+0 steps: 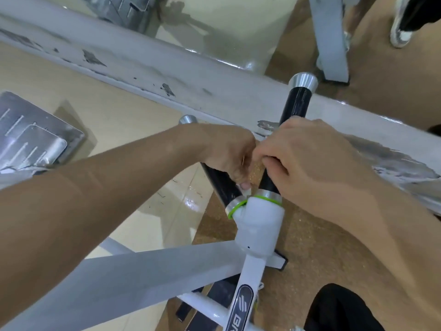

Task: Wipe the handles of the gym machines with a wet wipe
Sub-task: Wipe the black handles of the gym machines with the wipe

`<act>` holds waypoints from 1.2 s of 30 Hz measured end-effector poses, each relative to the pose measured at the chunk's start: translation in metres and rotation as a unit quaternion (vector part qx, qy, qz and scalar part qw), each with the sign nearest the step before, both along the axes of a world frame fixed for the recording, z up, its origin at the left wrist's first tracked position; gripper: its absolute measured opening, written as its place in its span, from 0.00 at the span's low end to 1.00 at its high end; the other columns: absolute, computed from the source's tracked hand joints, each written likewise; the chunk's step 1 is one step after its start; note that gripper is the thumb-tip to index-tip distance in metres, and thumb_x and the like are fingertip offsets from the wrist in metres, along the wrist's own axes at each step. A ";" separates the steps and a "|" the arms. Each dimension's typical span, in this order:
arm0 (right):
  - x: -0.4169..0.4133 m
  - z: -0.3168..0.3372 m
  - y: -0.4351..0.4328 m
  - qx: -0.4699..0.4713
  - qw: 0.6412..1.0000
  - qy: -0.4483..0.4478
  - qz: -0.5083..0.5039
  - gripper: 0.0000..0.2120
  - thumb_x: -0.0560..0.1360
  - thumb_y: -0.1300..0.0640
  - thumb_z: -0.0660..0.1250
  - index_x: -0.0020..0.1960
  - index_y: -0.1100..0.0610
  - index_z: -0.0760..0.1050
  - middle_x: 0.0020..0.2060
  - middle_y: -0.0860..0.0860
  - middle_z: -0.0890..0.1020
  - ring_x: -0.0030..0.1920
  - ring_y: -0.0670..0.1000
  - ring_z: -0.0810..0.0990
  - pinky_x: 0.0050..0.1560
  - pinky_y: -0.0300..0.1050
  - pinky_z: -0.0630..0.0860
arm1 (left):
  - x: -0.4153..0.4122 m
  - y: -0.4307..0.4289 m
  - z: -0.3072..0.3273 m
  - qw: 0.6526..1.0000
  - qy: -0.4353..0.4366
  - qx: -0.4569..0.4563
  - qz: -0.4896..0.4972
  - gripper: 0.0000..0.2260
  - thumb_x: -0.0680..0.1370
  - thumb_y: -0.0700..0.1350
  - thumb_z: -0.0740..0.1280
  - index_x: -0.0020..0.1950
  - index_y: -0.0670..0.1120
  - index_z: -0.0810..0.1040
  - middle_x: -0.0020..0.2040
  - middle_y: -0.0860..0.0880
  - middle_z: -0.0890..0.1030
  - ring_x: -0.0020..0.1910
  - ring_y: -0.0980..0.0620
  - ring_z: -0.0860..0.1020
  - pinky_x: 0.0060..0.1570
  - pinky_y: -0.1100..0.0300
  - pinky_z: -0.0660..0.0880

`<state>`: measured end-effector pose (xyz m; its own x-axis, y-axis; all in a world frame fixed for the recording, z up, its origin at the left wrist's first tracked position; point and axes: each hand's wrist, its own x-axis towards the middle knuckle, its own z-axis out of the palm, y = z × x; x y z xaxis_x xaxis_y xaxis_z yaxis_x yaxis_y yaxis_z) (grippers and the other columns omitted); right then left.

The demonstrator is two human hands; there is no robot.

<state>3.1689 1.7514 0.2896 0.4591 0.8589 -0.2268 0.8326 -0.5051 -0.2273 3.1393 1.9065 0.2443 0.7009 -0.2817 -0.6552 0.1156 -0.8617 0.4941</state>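
Observation:
Two black handles fork out of a white joint (260,225) with green rings. The left handle (220,183) runs up-left to a chrome end cap (188,119). The right handle (296,103) rises to a wider chrome cap (303,80). My left hand (229,151) is curled around the left handle near its middle. My right hand (307,154) is closed around the lower part of the right handle, touching the left hand. A small pale scrap (247,192) shows under my left fingers; whether it is the wet wipe is unclear.
A worn white frame beam (167,77) crosses behind the handles. A ribbed metal foot plate (31,139) lies at the left on beige tiles. Another person's shoe (403,29) stands at top right. A grey bar (119,278) and my black-clad knee (341,309) are below.

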 end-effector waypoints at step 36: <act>0.031 -0.032 0.101 -0.319 0.845 0.423 -0.070 0.06 0.72 0.70 0.69 0.38 0.63 0.75 0.29 0.57 0.82 0.38 0.57 0.85 0.33 0.41 0.81 | -0.125 -0.053 -0.020 0.599 -0.111 -0.309 0.731 0.14 0.67 0.43 0.77 0.46 0.54 0.76 0.37 0.55 0.74 0.38 0.55 0.76 0.31 0.70 0.71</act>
